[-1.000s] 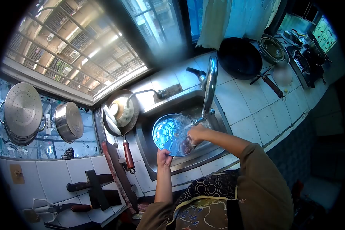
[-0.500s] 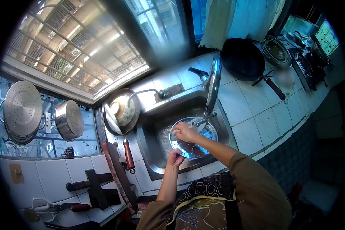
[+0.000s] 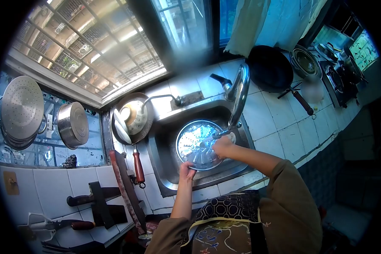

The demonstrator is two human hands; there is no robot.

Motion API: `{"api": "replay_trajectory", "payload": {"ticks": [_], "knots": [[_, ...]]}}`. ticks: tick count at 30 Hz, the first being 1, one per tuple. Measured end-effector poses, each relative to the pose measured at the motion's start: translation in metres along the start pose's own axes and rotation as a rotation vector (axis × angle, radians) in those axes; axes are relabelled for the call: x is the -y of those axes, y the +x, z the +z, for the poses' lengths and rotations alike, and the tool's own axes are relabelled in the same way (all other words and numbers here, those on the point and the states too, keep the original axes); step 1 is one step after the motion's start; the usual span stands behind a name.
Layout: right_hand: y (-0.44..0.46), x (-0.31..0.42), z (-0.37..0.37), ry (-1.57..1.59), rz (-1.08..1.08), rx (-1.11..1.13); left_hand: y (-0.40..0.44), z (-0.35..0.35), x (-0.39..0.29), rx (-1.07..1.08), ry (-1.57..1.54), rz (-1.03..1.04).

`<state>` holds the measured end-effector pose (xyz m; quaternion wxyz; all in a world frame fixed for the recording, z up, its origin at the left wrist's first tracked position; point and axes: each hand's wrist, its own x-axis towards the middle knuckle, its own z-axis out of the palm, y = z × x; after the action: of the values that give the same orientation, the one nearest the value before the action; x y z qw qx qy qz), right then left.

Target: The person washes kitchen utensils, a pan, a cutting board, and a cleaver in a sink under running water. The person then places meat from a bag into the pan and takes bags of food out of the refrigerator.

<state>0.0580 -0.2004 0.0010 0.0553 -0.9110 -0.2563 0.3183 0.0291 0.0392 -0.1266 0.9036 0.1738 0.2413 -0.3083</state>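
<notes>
Round metal tray [image 3: 194, 142]: inside sink basin [image 3: 165, 158], below chrome faucet [image 3: 241, 91]. Surface bright, wet-looking, blue-white glare; raised rim all round. Marks run in rings across face; holes or droplets, cannot tell. Left hand [image 3: 187, 170]: clamped on tray's near rim. Right hand [image 3: 223, 147]: at tray's right side, beside faucet outlet, fingers curled; exact grip cannot be told. Hands apart, both at tray. Wok [image 3: 269, 70] on tiled counter [image 3: 275, 144], beyond faucet.
</notes>
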Motion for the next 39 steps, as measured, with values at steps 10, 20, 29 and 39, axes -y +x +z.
{"api": "replay_trajectory", "payload": {"ticks": [10,20,29,39], "knots": [[0.017,-0.080,0.039,1.313,0.330,-0.935,0.000,0.042,-0.014,-0.156,0.022,0.034],[-0.020,-0.024,0.004,1.272,0.316,-0.752,0.044,0.063,-0.001,-0.551,0.978,0.434],[0.019,-0.011,0.010,1.404,0.340,-0.884,0.011,0.112,0.057,-0.080,1.611,0.782],[0.029,0.045,-0.003,1.202,0.231,-1.097,0.000,0.133,0.038,-0.093,1.420,0.880]]}}
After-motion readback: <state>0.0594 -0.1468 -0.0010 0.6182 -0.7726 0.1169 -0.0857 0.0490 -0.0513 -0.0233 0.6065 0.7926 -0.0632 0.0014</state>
